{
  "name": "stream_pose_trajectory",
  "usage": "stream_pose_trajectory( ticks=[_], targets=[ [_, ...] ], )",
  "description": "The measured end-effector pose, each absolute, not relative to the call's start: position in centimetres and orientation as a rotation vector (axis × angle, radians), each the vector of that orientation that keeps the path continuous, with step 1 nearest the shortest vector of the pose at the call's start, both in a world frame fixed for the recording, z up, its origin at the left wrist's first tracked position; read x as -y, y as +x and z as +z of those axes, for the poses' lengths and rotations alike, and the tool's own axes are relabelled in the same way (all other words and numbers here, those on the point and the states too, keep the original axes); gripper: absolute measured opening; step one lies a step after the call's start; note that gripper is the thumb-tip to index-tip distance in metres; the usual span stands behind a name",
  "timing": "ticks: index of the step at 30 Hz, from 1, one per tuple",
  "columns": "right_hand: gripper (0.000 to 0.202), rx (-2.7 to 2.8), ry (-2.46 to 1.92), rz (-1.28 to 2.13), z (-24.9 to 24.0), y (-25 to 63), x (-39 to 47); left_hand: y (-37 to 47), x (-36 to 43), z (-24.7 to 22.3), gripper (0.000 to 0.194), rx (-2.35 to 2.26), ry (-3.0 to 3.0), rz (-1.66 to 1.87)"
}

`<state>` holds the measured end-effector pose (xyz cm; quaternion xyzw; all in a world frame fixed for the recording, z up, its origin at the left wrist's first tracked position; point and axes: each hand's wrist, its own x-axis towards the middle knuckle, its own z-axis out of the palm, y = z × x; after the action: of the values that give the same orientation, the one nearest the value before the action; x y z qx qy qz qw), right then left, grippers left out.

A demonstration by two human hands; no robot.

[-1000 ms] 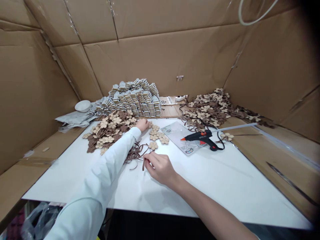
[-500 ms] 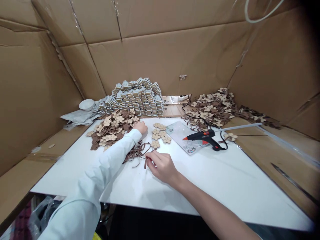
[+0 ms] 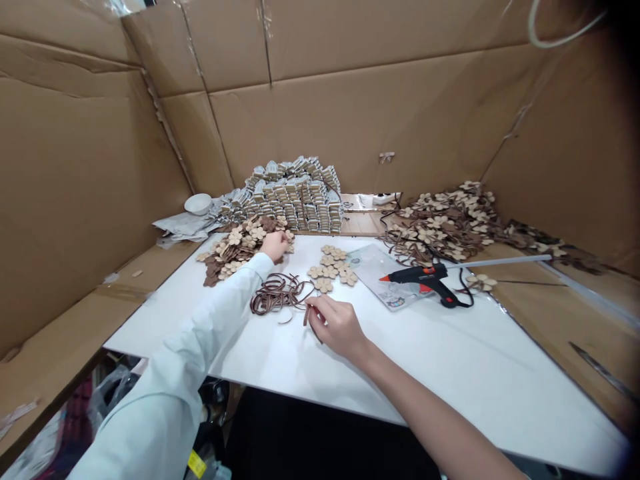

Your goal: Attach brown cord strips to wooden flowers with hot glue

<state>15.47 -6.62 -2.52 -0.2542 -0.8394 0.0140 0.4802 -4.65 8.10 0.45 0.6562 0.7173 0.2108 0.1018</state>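
Observation:
My left hand [image 3: 275, 246], at the end of a pale blue sleeve, reaches into the right side of a pile of beige and brown flower pieces [image 3: 235, 243]. Its fingers are bent over the flowers, and whether one is gripped cannot be made out. My right hand [image 3: 338, 325] pinches a short brown strip [image 3: 306, 315] that hangs from the fingertips above the white board [image 3: 425, 373]. Between the hands lies a tangle of brown strips [image 3: 277, 293]. Several beige flowers [image 3: 330, 267] lie together just beyond my right hand.
A black glue gun [image 3: 420, 277] with a long glue stick rests on a clear plastic bag [image 3: 373, 267]. Behind stand stacked small packets [image 3: 300, 197] and a white bowl [image 3: 199, 204]. Flowers with strips [image 3: 445, 223] are heaped at back right. A blade [image 3: 600, 370] lies right. Cardboard walls surround the board.
The view has turned left, so everything appears shifted right. My left hand has moved back onto the flower pile, away from the strips. My right hand still holds the strip.

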Motion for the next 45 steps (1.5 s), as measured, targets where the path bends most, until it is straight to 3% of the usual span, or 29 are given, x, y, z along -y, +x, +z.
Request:
stream_pose_trajectory(
  ticks=[4,12,18,25,33,38,45],
  targets=[
    [0.013,2.051,-0.613,0.065,-2.7,15.4,6.7,-8.7,-7.4,1.3,0.026,-2.222,2.029,0.671],
    [0.013,2.052,-0.641,0.084,-3.0,15.5,6.5,-10.5,-5.9,0.1,0.038,-2.132,2.482,0.272],
    [0.013,2.012,-0.673,0.051,-2.9,15.7,6.2,-9.4,-6.1,0.5,0.026,-2.304,2.524,0.012],
    [0.014,2.02,-0.653,0.054,-2.8,15.7,6.2,-9.0,-5.6,0.8,0.009,-2.203,2.546,0.064],
    [0.014,2.041,-0.65,0.075,-3.0,15.7,6.4,-8.8,-4.9,-0.2,0.024,-2.061,2.512,0.043],
    [0.013,2.043,-0.659,0.067,-3.0,15.6,6.3,-8.8,-5.3,-0.5,0.017,-2.105,2.518,0.01],
    [0.014,2.05,-0.663,0.052,-2.6,15.6,6.3,-7.2,-6.0,0.1,0.021,-2.166,2.518,0.124]
  ],
)
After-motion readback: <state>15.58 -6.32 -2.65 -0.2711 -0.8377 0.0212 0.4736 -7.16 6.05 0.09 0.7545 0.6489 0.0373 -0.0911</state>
